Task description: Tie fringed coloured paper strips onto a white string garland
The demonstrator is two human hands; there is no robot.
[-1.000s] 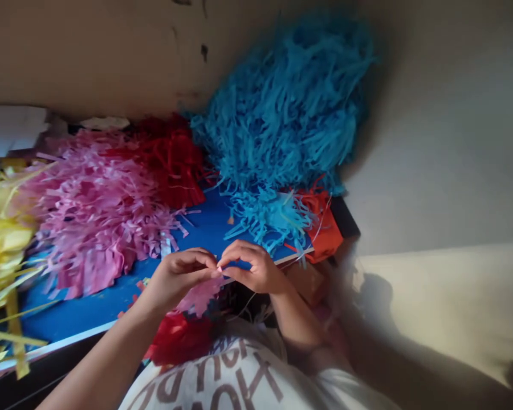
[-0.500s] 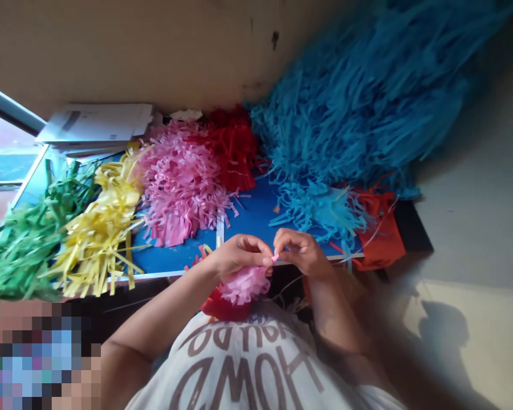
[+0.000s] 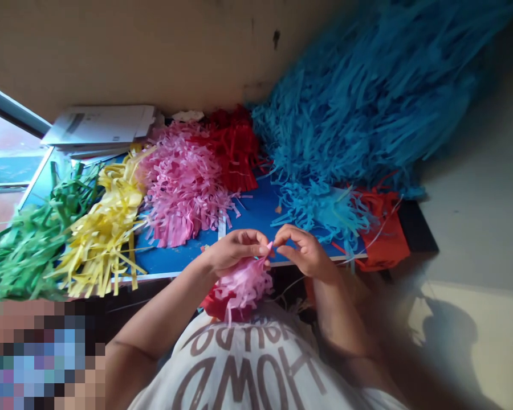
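Note:
My left hand (image 3: 233, 250) pinches the top of a pink fringed paper tassel (image 3: 244, 283) that hangs below it, over my lap. Close beside it my right hand (image 3: 304, 251) has its fingertips pinched at the same top end of the tassel. Both hands hover at the near edge of a blue table (image 3: 256, 212). A red fringed piece (image 3: 214, 304) lies under the pink tassel against my shirt.
Heaps of cut paper fringe cover the table: green (image 3: 21, 245), yellow (image 3: 102, 233), pink (image 3: 183, 182), red (image 3: 235, 145) and a big blue heap (image 3: 359, 108) against the wall. An orange piece (image 3: 385, 233) hangs off the right edge. White papers (image 3: 98, 125) lie at the back left.
The camera swung left, bringing the yellow and green heaps into view. The pink tassel has fluffed out and hangs lower under my hands, which stay pinched together.

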